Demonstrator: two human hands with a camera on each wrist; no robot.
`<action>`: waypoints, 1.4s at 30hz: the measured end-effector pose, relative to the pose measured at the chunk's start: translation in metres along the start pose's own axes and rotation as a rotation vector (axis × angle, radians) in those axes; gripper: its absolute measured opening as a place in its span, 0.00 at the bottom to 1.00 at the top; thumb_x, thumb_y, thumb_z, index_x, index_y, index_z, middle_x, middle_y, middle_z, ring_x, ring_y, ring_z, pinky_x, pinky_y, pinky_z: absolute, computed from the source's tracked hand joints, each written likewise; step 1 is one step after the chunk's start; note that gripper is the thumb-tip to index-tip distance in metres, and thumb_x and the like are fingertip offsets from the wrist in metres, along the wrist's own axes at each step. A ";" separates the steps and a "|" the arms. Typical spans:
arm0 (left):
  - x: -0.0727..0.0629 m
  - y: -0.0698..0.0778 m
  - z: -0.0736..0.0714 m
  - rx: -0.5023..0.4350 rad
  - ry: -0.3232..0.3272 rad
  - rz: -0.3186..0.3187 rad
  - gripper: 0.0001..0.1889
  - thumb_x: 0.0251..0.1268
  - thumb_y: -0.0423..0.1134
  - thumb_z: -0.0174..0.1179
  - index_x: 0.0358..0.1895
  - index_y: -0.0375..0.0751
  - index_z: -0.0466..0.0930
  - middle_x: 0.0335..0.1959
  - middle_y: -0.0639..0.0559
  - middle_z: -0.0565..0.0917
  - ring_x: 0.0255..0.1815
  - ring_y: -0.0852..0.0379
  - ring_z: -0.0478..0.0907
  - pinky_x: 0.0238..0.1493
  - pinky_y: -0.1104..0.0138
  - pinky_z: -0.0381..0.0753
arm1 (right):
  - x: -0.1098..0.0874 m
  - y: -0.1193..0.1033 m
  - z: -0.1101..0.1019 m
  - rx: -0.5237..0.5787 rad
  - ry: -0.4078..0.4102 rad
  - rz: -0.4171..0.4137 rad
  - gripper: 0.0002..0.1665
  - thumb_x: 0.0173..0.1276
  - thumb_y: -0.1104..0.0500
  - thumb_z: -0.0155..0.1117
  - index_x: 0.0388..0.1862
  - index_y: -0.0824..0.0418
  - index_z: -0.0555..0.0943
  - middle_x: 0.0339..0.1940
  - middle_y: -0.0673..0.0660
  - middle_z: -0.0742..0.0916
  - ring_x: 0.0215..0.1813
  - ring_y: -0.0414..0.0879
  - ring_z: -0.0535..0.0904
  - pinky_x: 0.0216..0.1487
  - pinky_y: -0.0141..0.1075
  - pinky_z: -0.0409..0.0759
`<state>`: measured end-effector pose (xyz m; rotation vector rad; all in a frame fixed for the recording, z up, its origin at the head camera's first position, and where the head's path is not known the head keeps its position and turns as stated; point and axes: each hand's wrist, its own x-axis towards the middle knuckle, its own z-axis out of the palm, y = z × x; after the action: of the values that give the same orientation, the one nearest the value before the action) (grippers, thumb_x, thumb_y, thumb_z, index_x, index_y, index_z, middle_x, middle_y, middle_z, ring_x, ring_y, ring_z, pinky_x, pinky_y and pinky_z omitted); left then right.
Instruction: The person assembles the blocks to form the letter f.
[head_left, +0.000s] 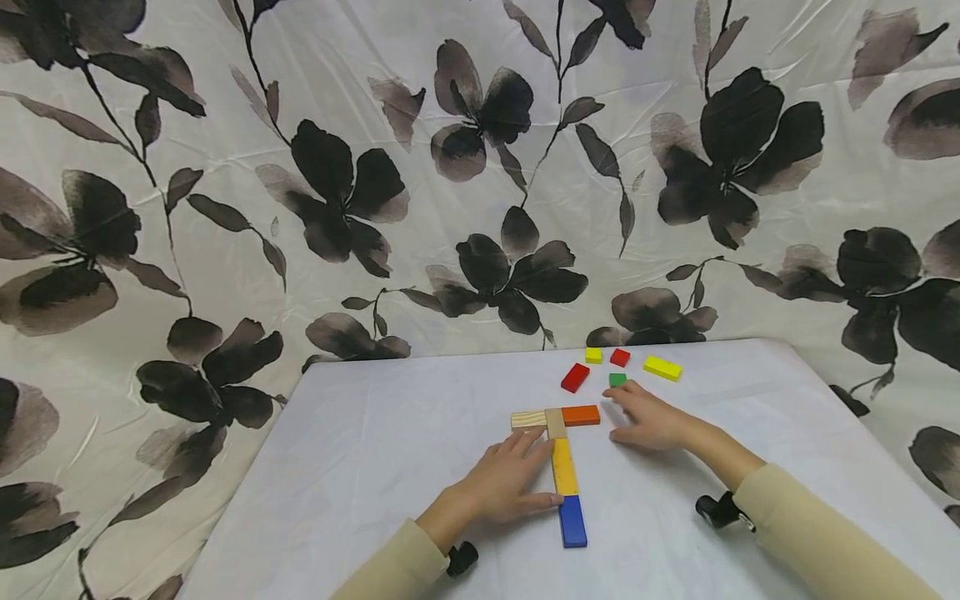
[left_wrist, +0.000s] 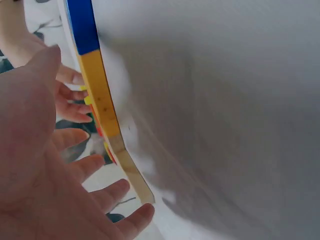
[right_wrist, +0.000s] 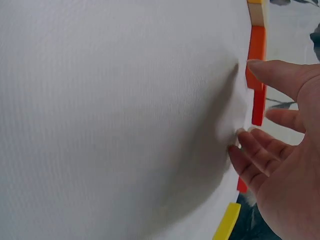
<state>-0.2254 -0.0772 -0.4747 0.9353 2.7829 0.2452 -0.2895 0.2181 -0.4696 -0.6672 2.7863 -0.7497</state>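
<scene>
Flat wooden blocks form a T on the white table. Its top has a plain wood block (head_left: 528, 419) at left, another plain block (head_left: 555, 423) in the middle and an orange block (head_left: 581, 415) at right. The stem is a yellow-orange block (head_left: 565, 468) with a blue block (head_left: 573, 523) at the near end. My left hand (head_left: 504, 479) lies along the stem's left side, fingers spread, thumb tip at the yellow-blue joint. Right of the orange block, my right hand (head_left: 654, 419) hovers low with relaxed fingers, holding nothing. Its fingertips are close to a small green block (head_left: 617, 379).
Past the T lie loose blocks: a red one (head_left: 575, 377), a small yellow one (head_left: 593, 356), a small red one (head_left: 619, 357) and a longer yellow one (head_left: 662, 368). A floral cloth (head_left: 450, 208) hangs behind the table (head_left: 375, 467).
</scene>
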 end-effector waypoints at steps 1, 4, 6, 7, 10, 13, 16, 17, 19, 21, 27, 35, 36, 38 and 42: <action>0.000 0.002 0.001 -0.001 -0.012 0.001 0.46 0.67 0.73 0.54 0.82 0.53 0.57 0.84 0.51 0.53 0.82 0.43 0.55 0.73 0.42 0.64 | -0.001 0.002 -0.002 -0.001 0.004 0.006 0.40 0.67 0.55 0.74 0.73 0.67 0.70 0.65 0.66 0.75 0.59 0.56 0.74 0.65 0.56 0.77; 0.001 0.006 0.002 -0.001 -0.053 -0.003 0.48 0.65 0.76 0.51 0.82 0.54 0.55 0.85 0.51 0.50 0.82 0.42 0.52 0.74 0.42 0.63 | -0.002 0.006 -0.006 -0.001 0.017 0.014 0.40 0.67 0.55 0.74 0.73 0.67 0.70 0.61 0.64 0.76 0.55 0.53 0.74 0.63 0.55 0.79; 0.001 0.009 0.003 0.002 -0.075 -0.007 0.50 0.64 0.78 0.49 0.83 0.54 0.54 0.85 0.51 0.48 0.83 0.41 0.51 0.74 0.41 0.63 | -0.002 0.008 -0.008 -0.008 0.029 0.008 0.39 0.66 0.56 0.73 0.72 0.67 0.71 0.60 0.64 0.77 0.55 0.53 0.74 0.62 0.55 0.79; 0.001 0.011 0.003 0.003 -0.085 -0.010 0.51 0.63 0.79 0.49 0.83 0.55 0.53 0.85 0.52 0.47 0.83 0.41 0.51 0.74 0.41 0.62 | -0.001 0.009 -0.009 -0.011 0.035 0.007 0.39 0.66 0.56 0.73 0.72 0.67 0.71 0.59 0.64 0.77 0.55 0.54 0.75 0.62 0.55 0.79; 0.002 0.015 0.003 0.012 -0.110 -0.023 0.52 0.62 0.81 0.47 0.83 0.55 0.52 0.86 0.52 0.46 0.83 0.40 0.51 0.74 0.41 0.62 | 0.001 0.011 -0.011 -0.027 0.060 0.001 0.38 0.66 0.56 0.73 0.71 0.68 0.72 0.61 0.66 0.77 0.59 0.58 0.75 0.64 0.58 0.77; 0.003 0.019 0.002 0.024 -0.129 -0.037 0.53 0.61 0.81 0.47 0.84 0.57 0.51 0.86 0.53 0.45 0.83 0.41 0.50 0.75 0.41 0.60 | 0.004 0.012 -0.013 -0.042 0.084 0.001 0.38 0.67 0.55 0.73 0.71 0.69 0.71 0.62 0.68 0.77 0.62 0.61 0.74 0.66 0.60 0.75; 0.004 0.020 0.002 0.035 -0.139 -0.044 0.53 0.61 0.81 0.47 0.84 0.57 0.50 0.86 0.54 0.44 0.83 0.41 0.49 0.76 0.41 0.59 | 0.008 0.012 -0.015 -0.039 0.111 0.017 0.39 0.68 0.54 0.73 0.72 0.69 0.70 0.63 0.69 0.76 0.62 0.62 0.73 0.66 0.62 0.74; 0.004 0.021 0.002 0.037 -0.141 -0.046 0.53 0.61 0.81 0.47 0.84 0.57 0.50 0.86 0.54 0.44 0.83 0.41 0.49 0.76 0.41 0.58 | 0.010 0.012 -0.015 -0.035 0.120 0.023 0.40 0.68 0.54 0.72 0.72 0.69 0.70 0.63 0.69 0.76 0.61 0.62 0.74 0.65 0.62 0.75; 0.006 0.020 0.003 0.042 -0.145 -0.048 0.53 0.61 0.81 0.46 0.84 0.57 0.49 0.86 0.54 0.43 0.83 0.40 0.49 0.76 0.41 0.57 | 0.014 0.011 -0.016 -0.024 0.140 0.036 0.41 0.68 0.53 0.73 0.73 0.69 0.69 0.63 0.70 0.75 0.62 0.62 0.73 0.65 0.62 0.75; 0.006 0.020 0.003 0.043 -0.149 -0.052 0.53 0.61 0.82 0.46 0.84 0.58 0.48 0.86 0.54 0.42 0.83 0.40 0.48 0.76 0.40 0.56 | 0.019 0.011 -0.016 -0.012 0.155 0.042 0.42 0.68 0.53 0.72 0.74 0.70 0.68 0.66 0.71 0.73 0.63 0.64 0.72 0.66 0.63 0.74; 0.007 0.020 0.002 0.037 -0.170 -0.068 0.53 0.61 0.82 0.46 0.84 0.58 0.47 0.86 0.55 0.40 0.84 0.39 0.46 0.77 0.39 0.54 | 0.035 0.011 -0.013 0.023 0.167 0.071 0.44 0.70 0.50 0.71 0.76 0.70 0.65 0.72 0.75 0.67 0.69 0.69 0.69 0.68 0.66 0.68; 0.009 0.018 0.004 0.057 -0.171 -0.077 0.52 0.62 0.81 0.46 0.84 0.59 0.47 0.86 0.55 0.41 0.84 0.40 0.46 0.77 0.39 0.54 | 0.052 0.007 -0.006 0.040 0.185 0.059 0.42 0.71 0.51 0.70 0.73 0.73 0.67 0.70 0.75 0.70 0.66 0.67 0.72 0.69 0.63 0.70; 0.009 0.019 0.004 0.059 -0.173 -0.080 0.52 0.62 0.81 0.46 0.84 0.59 0.48 0.86 0.55 0.41 0.84 0.40 0.46 0.77 0.39 0.54 | 0.054 0.005 -0.005 0.043 0.187 0.059 0.42 0.71 0.51 0.70 0.73 0.74 0.67 0.69 0.74 0.71 0.65 0.66 0.73 0.68 0.62 0.71; 0.009 0.019 0.003 0.062 -0.179 -0.084 0.52 0.62 0.80 0.47 0.84 0.59 0.48 0.86 0.55 0.42 0.84 0.40 0.46 0.77 0.39 0.54 | 0.057 0.001 -0.004 0.061 0.186 0.066 0.42 0.70 0.52 0.71 0.73 0.74 0.68 0.68 0.74 0.72 0.64 0.65 0.74 0.68 0.60 0.73; 0.010 0.020 0.000 0.073 -0.191 -0.085 0.51 0.63 0.80 0.46 0.84 0.58 0.48 0.86 0.54 0.42 0.84 0.39 0.47 0.77 0.39 0.54 | 0.063 -0.005 -0.002 0.078 0.189 0.078 0.43 0.69 0.51 0.72 0.72 0.76 0.68 0.66 0.74 0.73 0.63 0.65 0.75 0.67 0.59 0.74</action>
<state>-0.2220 -0.0557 -0.4716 0.8076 2.6622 0.0395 -0.3437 0.1860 -0.4693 -0.4937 2.9135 -0.9453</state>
